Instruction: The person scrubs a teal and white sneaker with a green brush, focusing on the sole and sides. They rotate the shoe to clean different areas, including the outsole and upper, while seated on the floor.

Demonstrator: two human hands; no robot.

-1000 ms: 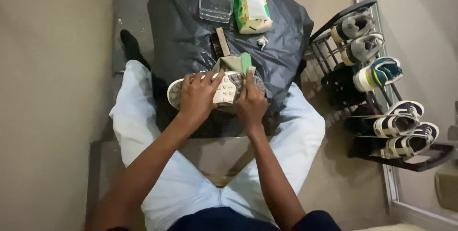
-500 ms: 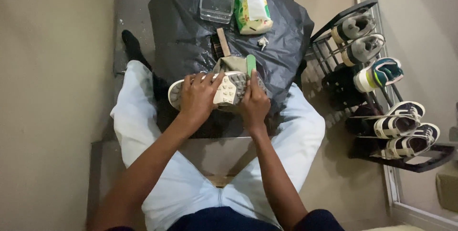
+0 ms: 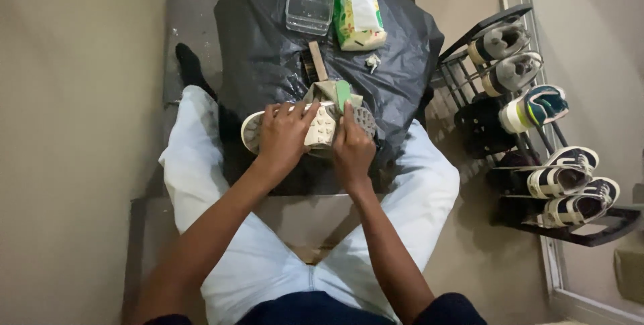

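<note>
The sneaker (image 3: 315, 126) lies sole-up across the near edge of the black plastic sheet (image 3: 268, 36) spread on the floor, held just above the person's knees, its pale lugged sole facing the ceiling. It looks light enough for one hand to manage, the rubber sole stiff and grippy, the cloth upper underneath soft and likely to give if squeezed, so the sole's rim and midfoot seem the sound places to take it (which is where it is being held). The left hand (image 3: 282, 134) lies flat over the middle of the sole, fingers spread and curled over the far rim, clamping the shoe in place, the forearm coming in straight from the lower left. The right hand (image 3: 352, 147) is bunched at the toe end, its fingers pressed together and pinching a small green tool (image 3: 343, 94), which looks like a brush or scrubber, though I cannot tell what kind; its tip stands up past the sole's far rim, the wrist bent slightly inward. Further back on the sheet lie a wooden-handled brush (image 3: 314, 62), a clear plastic tub (image 3: 309, 6) and a green and white pouch (image 3: 359, 10) near the far edge. A shoe rack (image 3: 483, 36) loaded with sneakers stands off the sheet's right edge.
</note>
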